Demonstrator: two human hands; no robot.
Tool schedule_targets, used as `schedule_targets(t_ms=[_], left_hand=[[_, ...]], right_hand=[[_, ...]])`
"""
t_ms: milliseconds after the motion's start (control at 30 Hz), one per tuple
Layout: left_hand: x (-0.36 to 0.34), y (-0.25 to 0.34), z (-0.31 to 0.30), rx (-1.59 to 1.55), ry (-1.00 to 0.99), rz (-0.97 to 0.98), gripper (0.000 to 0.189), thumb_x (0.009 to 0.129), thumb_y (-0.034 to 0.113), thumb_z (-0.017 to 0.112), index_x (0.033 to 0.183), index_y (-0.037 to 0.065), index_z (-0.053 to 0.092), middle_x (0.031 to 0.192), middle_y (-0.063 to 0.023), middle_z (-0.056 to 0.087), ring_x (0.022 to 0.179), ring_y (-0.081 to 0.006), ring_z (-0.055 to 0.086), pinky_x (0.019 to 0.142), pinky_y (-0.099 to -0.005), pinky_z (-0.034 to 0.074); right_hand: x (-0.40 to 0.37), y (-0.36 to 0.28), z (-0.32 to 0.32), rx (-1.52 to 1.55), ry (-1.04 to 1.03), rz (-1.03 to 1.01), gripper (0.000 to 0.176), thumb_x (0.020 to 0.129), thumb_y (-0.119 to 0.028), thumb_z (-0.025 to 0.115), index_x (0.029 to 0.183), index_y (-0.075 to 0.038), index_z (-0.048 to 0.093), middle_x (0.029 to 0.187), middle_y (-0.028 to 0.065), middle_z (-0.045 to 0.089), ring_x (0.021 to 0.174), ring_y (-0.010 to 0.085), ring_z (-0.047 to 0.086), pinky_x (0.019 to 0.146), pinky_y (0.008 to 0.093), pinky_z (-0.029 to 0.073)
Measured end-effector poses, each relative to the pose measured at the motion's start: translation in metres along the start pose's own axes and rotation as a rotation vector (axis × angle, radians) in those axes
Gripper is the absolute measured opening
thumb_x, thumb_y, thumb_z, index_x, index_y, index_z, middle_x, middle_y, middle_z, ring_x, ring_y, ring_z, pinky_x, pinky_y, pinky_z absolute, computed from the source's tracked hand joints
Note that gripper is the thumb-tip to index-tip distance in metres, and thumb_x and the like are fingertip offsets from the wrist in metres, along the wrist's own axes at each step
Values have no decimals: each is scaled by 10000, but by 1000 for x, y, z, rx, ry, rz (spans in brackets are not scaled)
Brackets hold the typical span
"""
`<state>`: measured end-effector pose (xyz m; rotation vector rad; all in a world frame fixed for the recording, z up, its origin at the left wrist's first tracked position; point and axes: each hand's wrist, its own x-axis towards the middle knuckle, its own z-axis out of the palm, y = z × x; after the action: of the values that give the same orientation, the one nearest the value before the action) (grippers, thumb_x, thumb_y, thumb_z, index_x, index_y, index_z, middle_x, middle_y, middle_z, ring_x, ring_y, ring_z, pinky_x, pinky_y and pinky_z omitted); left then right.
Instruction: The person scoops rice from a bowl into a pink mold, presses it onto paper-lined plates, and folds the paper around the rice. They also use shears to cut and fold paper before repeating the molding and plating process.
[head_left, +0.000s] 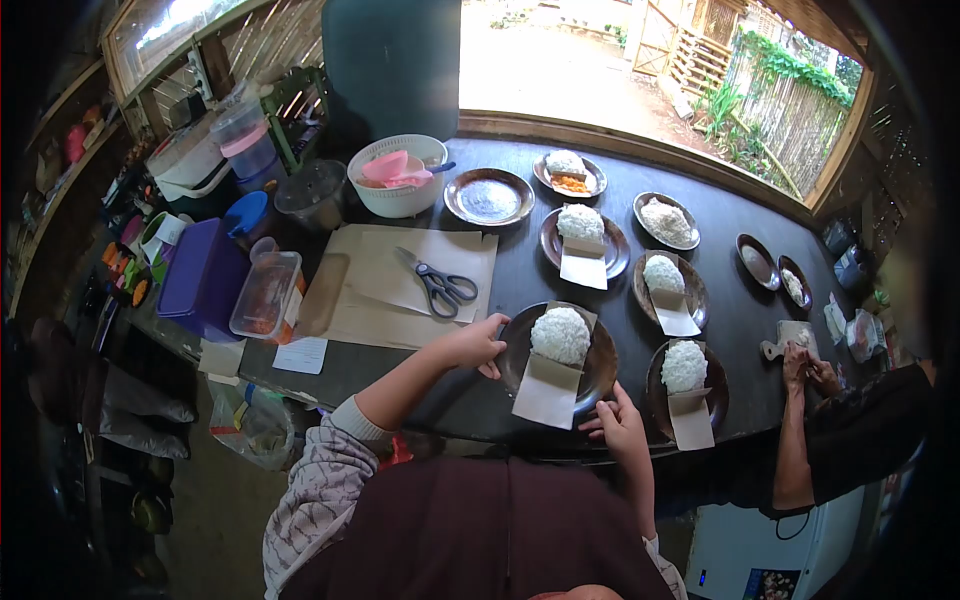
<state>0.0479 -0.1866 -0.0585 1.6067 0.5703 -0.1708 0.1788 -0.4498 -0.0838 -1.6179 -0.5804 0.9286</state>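
Observation:
A brown plate [595,375] sits near the table's front edge, with a mound of white rice [560,335] on a piece of brown paper [545,390] that hangs over its rim. My left hand [475,345] grips this plate by its left rim. At the lower right rim, my right hand [620,425] holds the same plate, its fingers partly hidden. Just right of it stands another brown plate [656,400] with rice and paper. Scissors [440,288] with dark handles lie left of the plates on sheets of brown paper [390,325].
Further plates with rice stand behind, one with orange food [570,184]. A white basket [395,200] holds pink utensils. A clear tub [268,295] and purple box [203,270] stand left. At right, a co-worker's hands [797,365] work at a small wooden board [770,349].

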Motion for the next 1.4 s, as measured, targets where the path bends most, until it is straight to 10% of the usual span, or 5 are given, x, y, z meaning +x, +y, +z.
schedule_targets(t_ms=[600, 1033, 1233, 1400], left_hand=[[29, 17, 38, -160, -16, -6, 573, 842, 19, 387, 1279, -19, 19, 852, -197, 552, 602, -236, 633, 546, -304, 565], [30, 11, 16, -139, -70, 62, 463, 893, 150, 408, 1277, 6, 194, 800, -125, 560, 640, -202, 624, 560, -285, 533], [-2, -8, -68, 155, 666, 306, 346, 859, 166, 486, 1143, -26, 434, 766, -87, 570, 575, -134, 580, 527, -258, 475], [-57, -45, -109, 644, 1296, 90, 410, 784, 225, 572, 1096, -20, 473, 1007, -236, 529, 972, -352, 523, 835, -418, 424]], right_hand=[[-12, -16, -19, -255, 212, -126, 496, 866, -172, 508, 1278, 48, 341, 1284, 197, 376, 1075, 236, 488, 810, 303, 457], [-17, -78, 15, -358, 321, -523, 317, 806, -106, 541, 1116, -41, 524, 1224, 117, 430, 1092, 219, 454, 847, 327, 413], [18, -124, 100, -404, -77, -808, 293, 775, -114, 592, 1055, -34, 553, 1101, 135, 501, 1011, 253, 511, 826, 330, 422], [80, -109, 156, -485, -216, -803, 282, 768, -128, 600, 1025, -22, 552, 1075, 170, 500, 1007, 303, 502, 855, 338, 403]])
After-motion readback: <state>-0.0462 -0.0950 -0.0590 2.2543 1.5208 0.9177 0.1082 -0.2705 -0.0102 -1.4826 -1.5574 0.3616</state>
